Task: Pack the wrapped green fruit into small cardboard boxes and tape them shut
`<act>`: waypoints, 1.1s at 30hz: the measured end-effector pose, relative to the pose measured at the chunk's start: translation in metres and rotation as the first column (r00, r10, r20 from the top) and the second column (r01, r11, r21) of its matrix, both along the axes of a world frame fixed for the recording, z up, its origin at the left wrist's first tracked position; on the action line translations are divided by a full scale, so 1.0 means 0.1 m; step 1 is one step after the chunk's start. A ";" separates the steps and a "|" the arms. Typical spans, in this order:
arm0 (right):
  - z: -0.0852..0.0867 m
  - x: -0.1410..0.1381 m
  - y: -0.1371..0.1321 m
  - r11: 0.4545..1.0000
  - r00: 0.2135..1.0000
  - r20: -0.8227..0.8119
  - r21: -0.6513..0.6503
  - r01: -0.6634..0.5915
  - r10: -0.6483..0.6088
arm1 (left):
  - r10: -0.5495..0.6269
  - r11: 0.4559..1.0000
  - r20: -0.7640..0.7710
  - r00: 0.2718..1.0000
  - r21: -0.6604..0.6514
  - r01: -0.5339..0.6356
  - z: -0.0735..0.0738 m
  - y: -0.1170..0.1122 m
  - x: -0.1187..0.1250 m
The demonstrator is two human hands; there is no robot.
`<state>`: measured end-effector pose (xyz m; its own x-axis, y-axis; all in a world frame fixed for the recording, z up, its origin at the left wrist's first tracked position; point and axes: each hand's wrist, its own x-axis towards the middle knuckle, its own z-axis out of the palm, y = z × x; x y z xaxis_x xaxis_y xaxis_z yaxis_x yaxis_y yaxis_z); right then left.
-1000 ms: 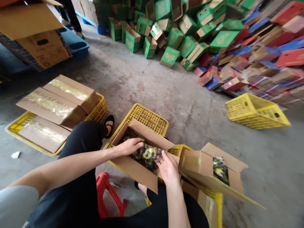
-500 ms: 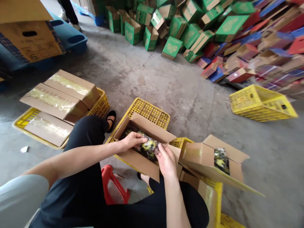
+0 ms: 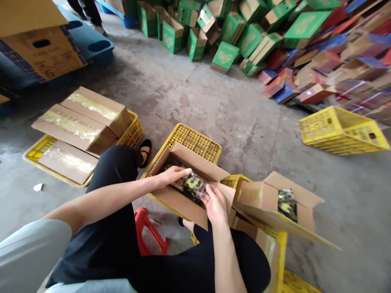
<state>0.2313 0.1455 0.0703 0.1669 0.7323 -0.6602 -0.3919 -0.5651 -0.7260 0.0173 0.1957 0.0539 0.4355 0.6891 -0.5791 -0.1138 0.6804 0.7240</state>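
- Left hand [image 3: 172, 178] grips the near-left end of a clear packet [image 3: 194, 183] in the head view, thumb on top; which fingers lie beneath is partly hidden.
- Right hand [image 3: 216, 204] is closed on the packet's other end, palm turned up.
- With the packet as clock centre and twelve at the top, it sits at the mouth of an open cardboard box [image 3: 183, 206], above more dark contents; yellow shows through its plastic.
- That box rests on a yellow crate [image 3: 200, 143], which reaches out towards twelve.
- Just past three, a second open box [image 3: 251, 194] stands tilted, with similar packets [image 3: 286, 203] inside.
- Between seven and eight, a red stool [image 3: 141, 228] shows beside the person's dark trousers [image 3: 100, 232].
- Between nine and ten, taped boxes [image 3: 77, 127] lie on another crate [image 3: 133, 133]; at nine, a white scrap [image 3: 38, 187] lies on the floor [image 3: 241, 118].
- At ten, a printed carton [image 3: 50, 53] stands by blue plastic [image 3: 102, 49].
- Near eleven, another person's legs [image 3: 88, 14] show.
- Between twelve and one, green boxes [image 3: 224, 57] lie heaped; around two, red and blue boxes [image 3: 317, 92] blur towards the edge.
- Between two and three, a yellow basket [image 3: 324, 129] stands apart.
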 end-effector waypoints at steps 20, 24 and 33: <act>-0.03 0.11 0.05 0.963 0.919 0.330 0.079 -0.257 0.218 | 0.060 0.998 -0.124 0.990 0.013 -0.059 0.04 0.06 0.03; 0.01 0.11 0.03 0.855 0.827 0.399 0.168 -0.491 0.397 | 0.079 0.997 -0.151 0.985 0.018 -0.077 0.03 0.07 0.04; -0.05 0.11 0.08 0.767 0.707 0.504 0.127 -0.629 0.496 | 0.023 0.992 -0.192 0.981 0.126 0.002 0.07 0.06 0.00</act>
